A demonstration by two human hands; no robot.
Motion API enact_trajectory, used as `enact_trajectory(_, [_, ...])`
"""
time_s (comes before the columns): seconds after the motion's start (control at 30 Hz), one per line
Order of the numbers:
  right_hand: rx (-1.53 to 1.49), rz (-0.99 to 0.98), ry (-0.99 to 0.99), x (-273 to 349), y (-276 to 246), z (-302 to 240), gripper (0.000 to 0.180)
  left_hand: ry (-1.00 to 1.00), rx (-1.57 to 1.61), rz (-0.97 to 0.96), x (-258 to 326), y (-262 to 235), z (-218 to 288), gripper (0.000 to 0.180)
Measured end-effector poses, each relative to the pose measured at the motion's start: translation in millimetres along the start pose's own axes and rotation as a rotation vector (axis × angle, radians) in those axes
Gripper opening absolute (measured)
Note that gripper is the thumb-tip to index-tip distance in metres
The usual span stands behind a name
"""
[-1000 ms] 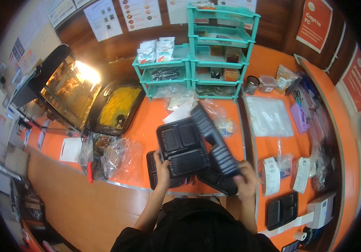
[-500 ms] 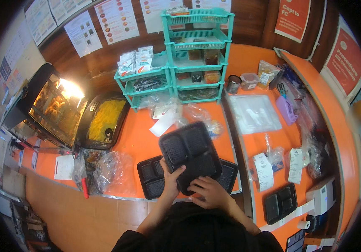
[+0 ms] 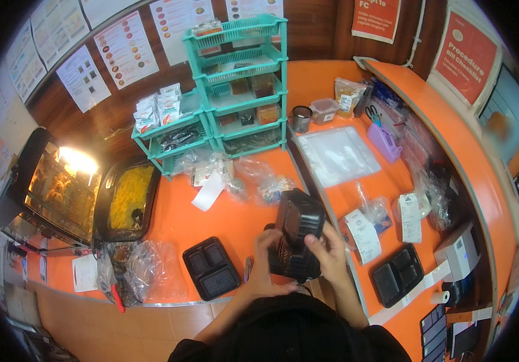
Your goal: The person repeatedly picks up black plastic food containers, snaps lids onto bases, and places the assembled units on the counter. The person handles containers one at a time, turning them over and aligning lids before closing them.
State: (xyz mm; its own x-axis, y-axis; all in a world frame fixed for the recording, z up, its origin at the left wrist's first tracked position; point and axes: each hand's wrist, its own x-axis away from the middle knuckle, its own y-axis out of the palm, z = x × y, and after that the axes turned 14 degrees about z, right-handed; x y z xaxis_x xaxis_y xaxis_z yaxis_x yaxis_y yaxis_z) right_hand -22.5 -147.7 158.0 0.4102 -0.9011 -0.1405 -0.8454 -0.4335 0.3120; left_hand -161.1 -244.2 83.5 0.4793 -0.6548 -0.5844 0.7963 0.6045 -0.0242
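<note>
My right hand (image 3: 330,256) grips a black compartment food tray (image 3: 300,216), thumb on its near edge, and tilts it steeply above the counter. Beneath it is another black tray (image 3: 292,263), largely covered by the raised one and my hands. At that lower tray's left side my left hand (image 3: 259,268) is curved, its thumb spread away from its fingers; the fingertips are slightly blurred. To the left, a separate black three-compartment tray (image 3: 211,268) lies on the orange counter (image 3: 178,223).
Teal rack shelves (image 3: 244,90) stand at the back. A lit glass display case (image 3: 60,187) and a pan of yellow food (image 3: 131,199) occupy the left. Rightward are plastic sheets (image 3: 338,158), receipts (image 3: 362,235), another black tray (image 3: 397,274) and a white printer (image 3: 460,250).
The held tray has gone from lying broad face up to steeply tilted, and moved right over the lower tray. My right hand now grips its edge; my left has come off it. The view has shifted right.
</note>
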Motion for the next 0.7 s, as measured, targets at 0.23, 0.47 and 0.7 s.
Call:
enact_trajectory(0.23, [0.258,-0.111,-0.126,11,-5,10,0.039,-0.261,0.236,-0.11,-45,16,36,0.11])
enact_trajectory(0.47, [0.122,-0.143,0.043,11,-7,-10,0.031,-0.456,0.356,-0.2,-51,20,48,0.101])
enact_trajectory(0.7, [-0.034,-0.101,0.045,12,-11,-8,0.022,-0.497,0.314,-0.219,-54,19,56,0.094])
